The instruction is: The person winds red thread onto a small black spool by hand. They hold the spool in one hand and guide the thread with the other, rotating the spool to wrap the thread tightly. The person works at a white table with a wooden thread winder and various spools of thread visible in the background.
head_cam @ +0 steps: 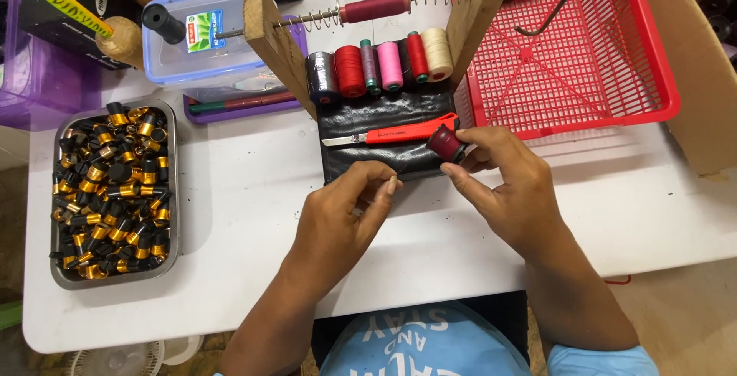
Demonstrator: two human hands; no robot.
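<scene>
My right hand [507,184] grips a small dark red spool [446,143] over the black mat [384,119]. My left hand [345,211] has thumb and forefinger pinched together at the mat's front edge, seemingly on a thin thread that I cannot make out. A red utility knife [399,133] lies on the mat just behind the spool. Several thread spools [381,66] in black, red, pink and cream stand in a row behind the knife. Above them, a maroon spool [375,8] sits on a spring rod between two wooden posts.
A metal tray [173,192] full of several black-and-gold small parts stands at the left. A clear plastic box [199,57] is at the back left, a red plastic basket [583,61] at the back right, and a cardboard box [702,77] at the far right.
</scene>
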